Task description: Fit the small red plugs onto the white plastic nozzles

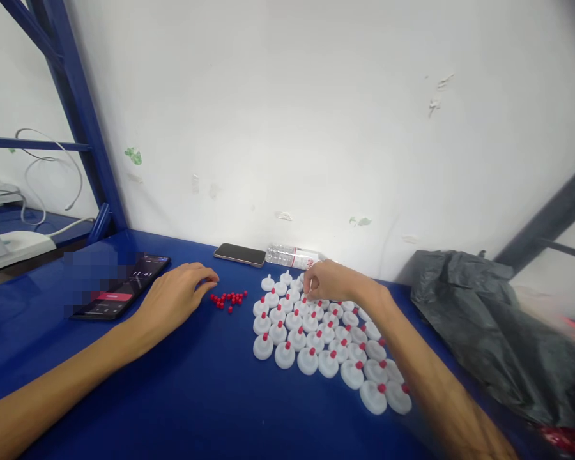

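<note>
Several white round plastic lids with a short spout (307, 361) stand in tight rows on the blue table, most with a small red cap on the tip. The lids at the back left, such as one bare lid (268, 283), show plain white spouts. My right hand (333, 281) reaches over the back rows, thumb and fingers pinched at a small red cap (304, 299) on a lid. Left of the rows lies a loose group of small red caps (229, 298). My left hand (184, 287) hovers beside them, thumb and forefinger tips together; anything between them is hidden.
A lit phone (124, 287) lies left of my left hand. Against the wall are a dark-screened phone (239, 254) and a clear plastic bottle (292, 256) on its side. A black plastic bag (483, 319) fills the right side. A blue metal frame (84, 115) rises at left.
</note>
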Demonstrator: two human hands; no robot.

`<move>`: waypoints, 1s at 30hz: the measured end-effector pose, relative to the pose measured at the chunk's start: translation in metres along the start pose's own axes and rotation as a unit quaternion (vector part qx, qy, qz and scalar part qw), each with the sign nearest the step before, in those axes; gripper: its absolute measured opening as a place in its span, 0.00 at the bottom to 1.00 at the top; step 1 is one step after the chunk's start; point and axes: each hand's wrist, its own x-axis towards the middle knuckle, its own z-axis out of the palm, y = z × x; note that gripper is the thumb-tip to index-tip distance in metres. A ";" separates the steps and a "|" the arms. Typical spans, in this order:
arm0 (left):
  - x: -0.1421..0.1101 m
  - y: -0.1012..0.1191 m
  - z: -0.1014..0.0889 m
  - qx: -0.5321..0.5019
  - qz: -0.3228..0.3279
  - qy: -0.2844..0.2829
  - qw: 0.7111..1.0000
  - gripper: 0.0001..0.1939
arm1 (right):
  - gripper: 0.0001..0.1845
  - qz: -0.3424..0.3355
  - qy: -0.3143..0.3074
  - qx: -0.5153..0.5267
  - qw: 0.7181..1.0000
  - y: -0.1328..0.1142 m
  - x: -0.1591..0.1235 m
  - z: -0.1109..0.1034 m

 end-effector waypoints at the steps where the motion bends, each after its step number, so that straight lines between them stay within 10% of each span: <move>1: 0.000 -0.001 0.001 0.001 -0.001 -0.006 1.000 0.16 | 0.05 -0.002 0.005 -0.002 1.000 0.000 0.000 -0.001; 13: 0.003 -0.006 0.011 -0.110 -0.002 -0.038 0.993 0.11 | 0.16 0.039 0.253 0.001 0.967 0.023 -0.053 -0.011; 30: 0.001 0.000 0.014 -0.145 0.017 -0.052 0.988 0.18 | 0.10 0.020 0.205 -0.015 0.978 0.024 -0.055 0.030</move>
